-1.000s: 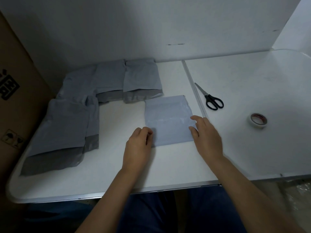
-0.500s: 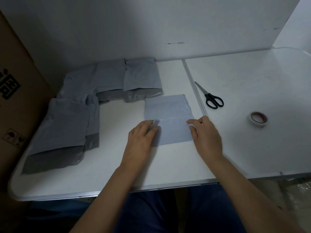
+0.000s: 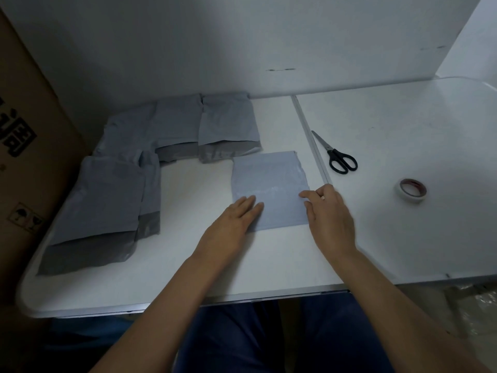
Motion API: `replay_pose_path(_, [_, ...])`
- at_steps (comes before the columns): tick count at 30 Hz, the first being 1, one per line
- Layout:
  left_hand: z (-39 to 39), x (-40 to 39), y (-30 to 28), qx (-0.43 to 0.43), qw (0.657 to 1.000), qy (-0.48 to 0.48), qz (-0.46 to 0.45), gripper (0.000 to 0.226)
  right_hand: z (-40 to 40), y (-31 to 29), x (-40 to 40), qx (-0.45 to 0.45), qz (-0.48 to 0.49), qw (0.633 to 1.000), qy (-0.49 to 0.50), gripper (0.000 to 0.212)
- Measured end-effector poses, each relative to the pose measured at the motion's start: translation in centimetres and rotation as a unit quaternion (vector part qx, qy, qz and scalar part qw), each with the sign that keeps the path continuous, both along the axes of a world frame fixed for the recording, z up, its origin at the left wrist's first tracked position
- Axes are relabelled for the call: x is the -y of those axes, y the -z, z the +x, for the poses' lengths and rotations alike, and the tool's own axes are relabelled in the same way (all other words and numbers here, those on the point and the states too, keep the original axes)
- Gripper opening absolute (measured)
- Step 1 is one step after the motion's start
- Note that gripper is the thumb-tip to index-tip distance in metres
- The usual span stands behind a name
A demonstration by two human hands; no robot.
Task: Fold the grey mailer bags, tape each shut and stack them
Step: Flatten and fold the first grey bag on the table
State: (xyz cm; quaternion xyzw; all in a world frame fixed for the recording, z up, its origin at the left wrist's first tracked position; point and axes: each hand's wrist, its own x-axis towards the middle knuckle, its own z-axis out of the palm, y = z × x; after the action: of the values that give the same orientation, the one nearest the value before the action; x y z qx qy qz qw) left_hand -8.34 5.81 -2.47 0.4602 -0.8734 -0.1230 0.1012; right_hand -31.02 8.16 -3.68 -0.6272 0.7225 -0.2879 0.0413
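Left hand flat and right hand with fingers extended press our folded bag near the bench's middle.

We judge the fold is being flattened; next we must reach the tape toward the right edge, with the scissors just behind it. Unfolded bags overlap from the left edge to the back. A box stands left; white walls close the bench.

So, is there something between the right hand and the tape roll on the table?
Nothing visible does. The right hand rests at the right edge of the folded mailer bag; the tape roll lies apart to its right, with bare table between. The scissors lie farther back, off that path.
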Motion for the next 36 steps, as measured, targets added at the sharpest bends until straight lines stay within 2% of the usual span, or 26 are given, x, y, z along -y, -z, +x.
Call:
replay_pose_path(3, [0.6, 0.1, 0.4, -0.007, 1.0, 0.02, 0.007, 0.072, -0.1, 0.6, 0.0, -0.008, 0.006, 1.0, -0.004, 0.033])
replay_pose_path(6, [1.1, 0.5, 0.8, -0.004, 0.999, 0.037, 0.014, 0.064, -0.1, 0.4, 0.2, 0.033, 0.016, 0.999, 0.009, 0.03])
replay_pose_path(7, [1.1, 0.6, 0.8, -0.007, 0.999, 0.038, 0.015, 0.059, 0.3, 0.0, 0.2, 0.002, 0.005, 1.0, -0.003, 0.034])
replay_pose_path(9, [1.2, 0.9, 0.8, -0.006, 0.999, 0.029, 0.017, 0.052, 1.9, -0.7, -0.2, -0.069, -0.035, 0.995, -0.07, 0.037])
replay_pose_path(11, [1.1, 0.8, 0.8, 0.003, 0.999, 0.028, 0.017, 0.058, 5.1, -1.5, -1.4, -0.1, -0.052, 0.983, -0.145, 0.03])
replay_pose_path(14, [1.1, 0.7, 0.9, 0.004, 0.999, 0.031, 0.038, 0.06, 8.6, -1.2, -3.8, -0.101, -0.018, 0.974, -0.201, 0.052])
replay_pose_path(16, [1.1, 0.7, 0.7, 0.001, 0.999, 0.024, 0.03, 0.056, 8.1, -0.3, -4.2, -0.094, -0.009, 0.976, -0.194, 0.058])
replay_pose_path(19, [0.9, 0.7, 0.7, 0.0, 0.999, 0.023, 0.025, 0.053, 6.8, 0.5, -4.6, -0.126, -0.007, 0.976, -0.179, 0.047])
replay_pose_path(23, [1.0, 0.8, 0.9, 0.01, 0.999, 0.025, 0.024, 0.052, 5.5, 0.5, -5.2, -0.129, 0.017, 0.98, -0.153, 0.045])
replay_pose_path(32, [1.1, 1.1, 0.8, 0.012, 0.999, 0.031, 0.036, 0.052, -1.2, 0.4, -6.4, -0.109, 0.099, 0.987, -0.056, 0.051])
replay_pose_path(36, [1.1, 0.9, 0.8, 0.01, 0.999, 0.027, 0.032, 0.051, -1.3, -0.8, -6.4, -0.069, 0.075, 0.995, -0.019, 0.056])
